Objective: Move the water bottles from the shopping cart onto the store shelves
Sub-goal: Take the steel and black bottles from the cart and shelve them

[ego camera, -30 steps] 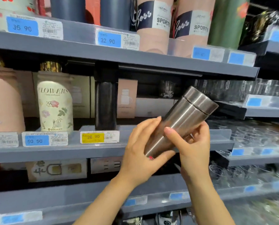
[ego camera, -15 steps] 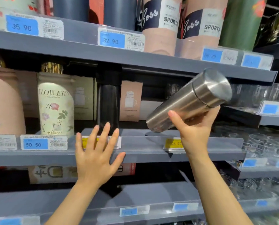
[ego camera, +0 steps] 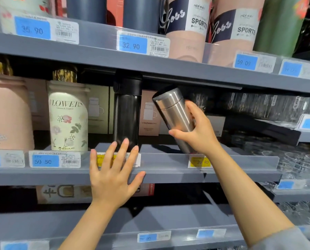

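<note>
My right hand (ego camera: 198,131) grips a steel water bottle (ego camera: 172,112) around its lower half. The bottle leans with its cap up and to the left, its base low over the middle shelf (ego camera: 168,171), just right of a tall black bottle (ego camera: 126,112) that stands there. My left hand (ego camera: 112,175) is open with fingers spread, held flat in front of the shelf's front edge below the black bottle. The shopping cart is out of view.
A cream floral "Flowers" bottle (ego camera: 67,116) and a pink jug (ego camera: 8,112) stand left on the middle shelf, boxes behind. The shelf above (ego camera: 150,65) hangs low and carries pink "Sports" bottles (ego camera: 186,27). Glassware (ego camera: 295,159) fills the shelves at right.
My left hand let go of the steel bottle and dropped to the shelf edge. My right hand swung the bottle from tilted right to nearly upright and carried it in under the upper shelf.
</note>
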### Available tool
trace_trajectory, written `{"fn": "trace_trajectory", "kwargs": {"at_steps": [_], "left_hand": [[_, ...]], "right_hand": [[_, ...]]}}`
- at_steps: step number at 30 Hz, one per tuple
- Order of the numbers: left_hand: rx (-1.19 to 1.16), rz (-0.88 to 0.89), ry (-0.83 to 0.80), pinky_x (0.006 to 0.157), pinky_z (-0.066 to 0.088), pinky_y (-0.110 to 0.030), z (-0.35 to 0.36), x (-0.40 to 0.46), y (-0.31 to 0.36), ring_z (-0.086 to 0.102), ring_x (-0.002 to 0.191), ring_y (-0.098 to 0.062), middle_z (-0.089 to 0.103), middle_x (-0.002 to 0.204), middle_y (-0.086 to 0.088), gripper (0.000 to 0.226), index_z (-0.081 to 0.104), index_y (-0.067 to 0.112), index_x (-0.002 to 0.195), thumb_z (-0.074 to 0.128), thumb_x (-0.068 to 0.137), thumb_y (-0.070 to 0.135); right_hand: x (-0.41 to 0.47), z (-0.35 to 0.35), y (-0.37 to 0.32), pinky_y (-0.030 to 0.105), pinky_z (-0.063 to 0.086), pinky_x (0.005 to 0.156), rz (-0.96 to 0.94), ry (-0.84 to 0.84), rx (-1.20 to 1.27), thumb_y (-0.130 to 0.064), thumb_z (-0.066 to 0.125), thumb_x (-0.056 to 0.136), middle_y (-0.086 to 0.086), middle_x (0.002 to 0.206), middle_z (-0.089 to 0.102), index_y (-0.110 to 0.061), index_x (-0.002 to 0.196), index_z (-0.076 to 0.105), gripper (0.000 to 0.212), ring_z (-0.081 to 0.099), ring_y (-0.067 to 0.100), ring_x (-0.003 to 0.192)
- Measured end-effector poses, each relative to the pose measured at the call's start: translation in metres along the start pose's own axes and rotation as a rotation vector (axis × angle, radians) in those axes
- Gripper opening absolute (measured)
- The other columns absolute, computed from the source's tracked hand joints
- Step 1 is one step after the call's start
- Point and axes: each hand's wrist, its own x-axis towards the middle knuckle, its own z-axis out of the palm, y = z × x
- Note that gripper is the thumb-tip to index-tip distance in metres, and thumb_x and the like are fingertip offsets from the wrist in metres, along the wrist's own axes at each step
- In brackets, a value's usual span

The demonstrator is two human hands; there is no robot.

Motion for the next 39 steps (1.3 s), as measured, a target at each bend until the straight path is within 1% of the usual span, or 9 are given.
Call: {"fn": "trace_trajectory", "kwargs": {"at_steps": [2,5,9,15,20,22,27,35,39], "left_hand": [[-0.002,-0.003,-0.001,0.104,0.028,-0.066,0.0,0.0,0.0,0.048,0.125,-0.032,0.049,0.143,-0.01,0.056,0.052,0.021,0.136,0.046,0.092,0.054],[-0.005,-0.009,0.0,0.105,0.027,-0.066,-0.001,0.001,0.0,0.048,0.126,-0.032,0.048,0.144,-0.009,0.056,0.051,0.021,0.137,0.045,0.092,0.054],[-0.003,-0.008,-0.003,0.105,0.028,-0.066,-0.001,0.001,0.001,0.048,0.126,-0.031,0.048,0.144,-0.009,0.057,0.05,0.022,0.137,0.046,0.092,0.055],[0.004,-0.005,-0.007,0.105,0.028,-0.065,0.0,0.001,0.0,0.048,0.125,-0.031,0.05,0.142,-0.01,0.056,0.051,0.022,0.137,0.044,0.092,0.055],[0.015,-0.004,-0.007,0.103,0.03,-0.065,-0.001,0.001,0.0,0.049,0.124,-0.031,0.051,0.141,-0.009,0.056,0.051,0.022,0.136,0.044,0.092,0.056],[0.018,-0.005,-0.012,0.103,0.029,-0.065,-0.001,0.001,0.0,0.049,0.124,-0.031,0.051,0.142,-0.009,0.056,0.051,0.022,0.136,0.044,0.092,0.056],[0.029,-0.002,-0.023,0.104,0.028,-0.065,-0.001,0.0,0.0,0.049,0.124,-0.031,0.051,0.141,-0.01,0.059,0.051,0.022,0.136,0.042,0.092,0.06],[0.047,0.003,-0.031,0.104,0.03,-0.064,0.0,-0.002,-0.001,0.047,0.126,-0.03,0.049,0.143,-0.008,0.063,0.049,0.023,0.137,0.041,0.09,0.064],[-0.003,-0.023,-0.098,0.108,0.024,-0.063,-0.008,0.0,0.001,0.043,0.131,-0.029,0.042,0.147,-0.006,0.062,0.044,0.024,0.14,0.036,0.092,0.063]], "right_hand": [[0.001,0.002,0.0,0.033,0.049,0.091,0.053,0.05,0.048,-0.042,0.08,0.065,-0.004,0.124,0.053,-0.023,0.132,0.043,0.08,0.054,0.012,0.11],[0.002,0.004,-0.003,0.028,0.051,0.084,0.117,0.113,0.145,-0.033,0.083,0.069,-0.01,0.114,0.057,-0.025,0.123,0.046,0.066,0.057,0.005,0.101],[0.004,0.009,-0.004,0.037,0.049,0.097,0.211,0.167,0.217,-0.037,0.082,0.068,-0.005,0.133,0.051,-0.022,0.14,0.036,0.087,0.052,0.012,0.117],[0.007,0.016,-0.006,0.021,0.042,0.082,0.311,0.215,0.257,-0.038,0.081,0.07,-0.015,0.115,0.043,-0.021,0.142,0.033,0.088,0.044,0.006,0.107],[0.005,0.026,-0.008,0.034,0.045,0.098,0.36,0.221,0.209,-0.051,0.08,0.065,-0.004,0.133,0.048,-0.021,0.137,0.034,0.091,0.047,0.015,0.12],[0.003,0.029,-0.008,0.042,0.05,0.095,0.37,0.221,0.161,-0.061,0.076,0.063,0.0,0.129,0.052,-0.02,0.13,0.036,0.088,0.053,0.019,0.115],[-0.004,0.035,-0.014,0.043,0.052,0.082,0.379,0.149,0.005,-0.061,0.071,0.07,-0.004,0.106,0.056,-0.023,0.11,0.035,0.066,0.059,0.019,0.093],[-0.006,0.035,-0.017,0.043,0.052,0.084,0.373,0.129,-0.111,-0.062,0.066,0.075,-0.001,0.107,0.054,-0.017,0.124,0.03,0.075,0.059,0.024,0.097],[-0.015,0.031,-0.011,0.042,0.046,0.096,0.397,0.07,-0.082,-0.074,0.061,0.07,0.004,0.135,0.049,-0.017,0.144,0.019,0.102,0.051,0.025,0.12]]}}
